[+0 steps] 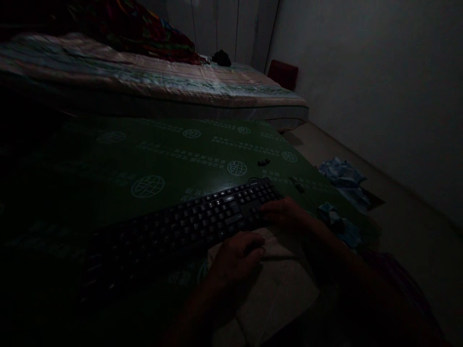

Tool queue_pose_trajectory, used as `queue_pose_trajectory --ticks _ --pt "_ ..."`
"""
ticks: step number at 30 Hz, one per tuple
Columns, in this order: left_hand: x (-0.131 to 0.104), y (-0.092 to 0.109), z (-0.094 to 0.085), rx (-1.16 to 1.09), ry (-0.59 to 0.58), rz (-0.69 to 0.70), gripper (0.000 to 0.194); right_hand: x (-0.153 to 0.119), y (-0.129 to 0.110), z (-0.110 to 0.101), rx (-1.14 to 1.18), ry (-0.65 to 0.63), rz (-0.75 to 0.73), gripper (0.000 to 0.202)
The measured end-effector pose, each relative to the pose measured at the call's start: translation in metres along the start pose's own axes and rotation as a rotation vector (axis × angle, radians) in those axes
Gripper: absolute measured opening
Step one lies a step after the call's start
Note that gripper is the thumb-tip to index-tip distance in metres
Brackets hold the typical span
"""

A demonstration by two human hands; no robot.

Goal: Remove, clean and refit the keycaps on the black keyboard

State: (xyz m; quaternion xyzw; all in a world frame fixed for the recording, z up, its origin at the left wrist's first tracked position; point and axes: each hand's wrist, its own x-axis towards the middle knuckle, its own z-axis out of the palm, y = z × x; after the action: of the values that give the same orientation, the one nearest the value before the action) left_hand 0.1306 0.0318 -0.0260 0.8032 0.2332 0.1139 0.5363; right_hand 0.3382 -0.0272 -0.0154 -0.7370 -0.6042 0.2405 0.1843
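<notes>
A black keyboard lies at a slant on a green surface printed with white globe marks. Beside its near edge rests a pale folded cloth. My left hand is over the cloth's upper left part, its fingers curled; dim light hides whether anything is between them. My right hand reaches to the keyboard's right end, fingers stretched toward the keys and nothing seen in its grasp. The scene is very dark.
A small dark object and a thin tool-like item lie beyond the keyboard. Blue cloths are at the right, near a pale wall. A bed with a red patterned blanket stands behind.
</notes>
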Motion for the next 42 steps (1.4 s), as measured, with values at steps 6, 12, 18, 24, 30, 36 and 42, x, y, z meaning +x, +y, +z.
queue_pose_trajectory --ticks 6,12,18,24,30,36,42 --pt "0.001 0.0 0.0 0.022 0.0 0.002 0.025 0.001 0.003 -0.001 -0.035 -0.008 -0.014 0.026" --pt "0.001 0.003 -0.001 0.008 -0.016 0.016 0.024 0.001 0.004 -0.001 -0.154 0.004 -0.034 0.027" --pt "0.003 0.002 -0.001 -0.019 -0.011 0.019 0.024 -0.004 -0.005 -0.004 -0.194 0.012 0.002 0.032" --pt "0.003 0.005 -0.001 -0.008 0.009 -0.006 0.024 -0.006 -0.01 -0.003 -0.272 0.029 0.061 0.035" --pt "0.005 0.007 -0.002 -0.01 -0.009 -0.013 0.026 -0.015 -0.022 0.003 -0.45 0.062 0.159 0.036" --pt "0.007 0.003 -0.003 0.026 -0.013 0.015 0.027 -0.04 -0.03 0.033 -0.483 0.263 0.195 0.03" --pt "0.008 0.008 -0.004 0.071 0.033 -0.014 0.027 -0.059 -0.034 0.067 -0.421 0.539 0.145 0.021"
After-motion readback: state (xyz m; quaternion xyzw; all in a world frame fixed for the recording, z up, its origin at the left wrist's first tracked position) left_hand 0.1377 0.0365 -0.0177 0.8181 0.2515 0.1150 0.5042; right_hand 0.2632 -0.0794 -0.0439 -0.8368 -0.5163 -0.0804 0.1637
